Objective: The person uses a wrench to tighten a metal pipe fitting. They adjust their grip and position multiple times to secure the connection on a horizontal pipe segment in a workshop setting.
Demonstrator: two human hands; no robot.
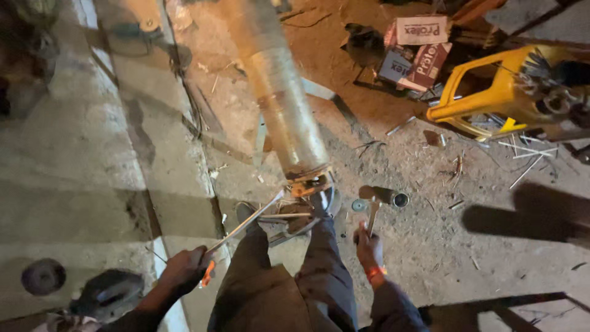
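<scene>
A long metal shaft [283,104] stands tilted on the dirt ground, its lower end fitted with an orange-edged flange [310,181] right in front of my feet [322,200]. My left hand [184,267] grips a long flat metal bar [246,224] with an orange handle; the bar's tip reaches up to the flange. My right hand [369,246] holds a short metal tool [373,214] upright, just right of the flange. My legs in dark trousers fill the bottom centre.
A small metal cup [399,199] and a round ring [359,205] lie on the dirt near the right hand. A yellow plastic crate [491,92] and cardboard boxes [418,49] stand at the upper right. Concrete slabs [67,166] run along the left, with dark round parts [43,276] on them.
</scene>
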